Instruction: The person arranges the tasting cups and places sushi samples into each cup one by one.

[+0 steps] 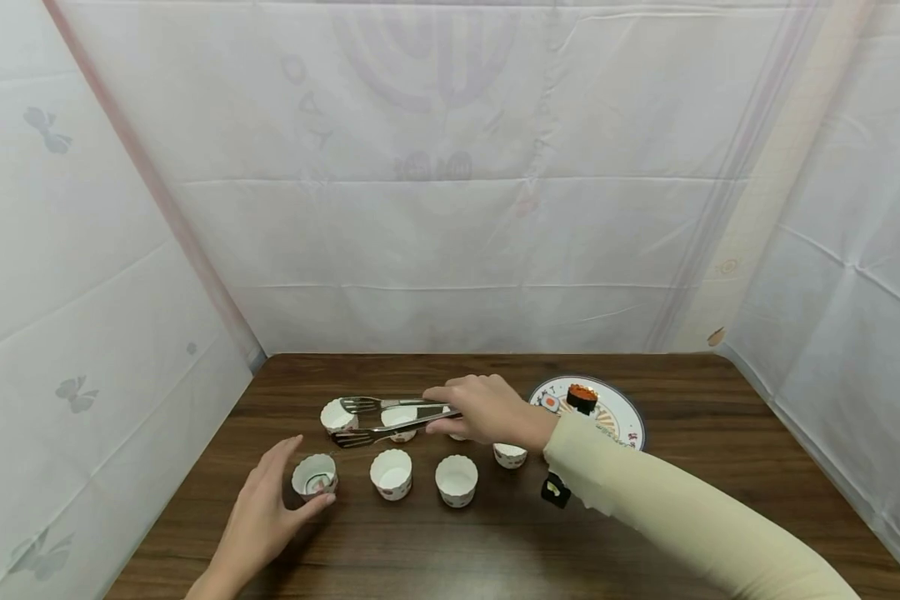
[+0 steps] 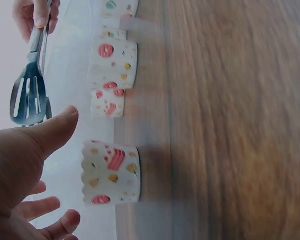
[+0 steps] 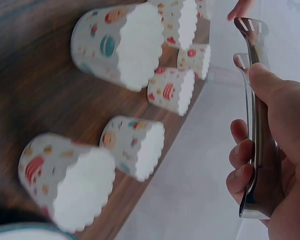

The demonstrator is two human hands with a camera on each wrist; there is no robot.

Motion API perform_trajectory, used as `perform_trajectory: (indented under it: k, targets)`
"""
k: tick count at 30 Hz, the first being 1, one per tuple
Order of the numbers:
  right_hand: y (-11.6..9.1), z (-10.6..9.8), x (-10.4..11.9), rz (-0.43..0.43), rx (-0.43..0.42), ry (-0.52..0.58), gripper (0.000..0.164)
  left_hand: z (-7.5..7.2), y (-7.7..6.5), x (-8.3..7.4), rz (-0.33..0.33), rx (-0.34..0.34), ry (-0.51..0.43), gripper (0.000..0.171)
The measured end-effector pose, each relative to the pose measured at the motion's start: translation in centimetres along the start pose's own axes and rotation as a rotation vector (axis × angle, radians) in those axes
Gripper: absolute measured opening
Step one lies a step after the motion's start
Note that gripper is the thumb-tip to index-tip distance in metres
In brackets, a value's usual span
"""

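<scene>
My right hand (image 1: 483,408) grips a pair of metal tongs (image 1: 408,427) with slotted ends. The tongs reach left over the back row of paper baking cups, their ends apart and nothing between them. In the right wrist view the thumb and curled fingers hold the tongs (image 3: 260,145) near their joined end. My left hand (image 1: 266,504) is spread beside the front-left baking cup (image 1: 315,457), thumb at its near side and fingers at its far side. A small piece with a dark ring and pink (image 1: 318,485) lies inside that cup. The left wrist view shows the thumb and fingers apart near the printed cup (image 2: 112,172).
Several white printed cups stand in two rows, among them a front cup (image 1: 392,475). At the right, a round plate (image 1: 636,425) bears a red-topped sushi piece (image 1: 582,398). A dark sushi roll (image 1: 555,491) lies near my right sleeve. Pale cloth walls surround the wooden table (image 1: 435,550).
</scene>
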State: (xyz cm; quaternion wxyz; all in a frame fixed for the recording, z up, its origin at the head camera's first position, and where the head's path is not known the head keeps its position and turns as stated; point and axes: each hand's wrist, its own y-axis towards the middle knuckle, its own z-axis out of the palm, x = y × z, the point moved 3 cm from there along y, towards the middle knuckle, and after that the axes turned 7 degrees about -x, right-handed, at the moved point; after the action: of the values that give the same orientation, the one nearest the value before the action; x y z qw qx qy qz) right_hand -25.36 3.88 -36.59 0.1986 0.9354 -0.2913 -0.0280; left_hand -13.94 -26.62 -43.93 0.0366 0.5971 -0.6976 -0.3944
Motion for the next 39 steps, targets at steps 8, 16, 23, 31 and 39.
perform_trajectory:
  k: [8, 16, 23, 31, 39]
  targets:
    - [-2.0, -1.6, -2.3, 0.019, -0.029, 0.008, 0.047, 0.2, 0.4, -2.1, 0.056, -0.073, -0.04, 0.089]
    - [-4.3, -2.9, -5.0, 0.079, -0.035, 0.012, 0.05, 1.5, 0.3, -3.5, 0.061, -0.065, -0.089, 0.081]
    - [-6.5, -4.3, -6.8, 0.141, -0.039, -0.007, 0.05, 3.1, 0.3, -4.6, 0.08, -0.039, -0.144, 0.076]
    - [-8.8, -5.0, -8.9, 0.212, -0.052, -0.01, 0.051, 4.5, 0.3, -4.8, 0.05, 0.02, -0.188, 0.079]
    - [-11.2, -4.9, -10.8, 0.256, -0.069, -0.041, 0.049, 5.1, 0.4, -4.9, -0.016, 0.077, -0.172, 0.079]
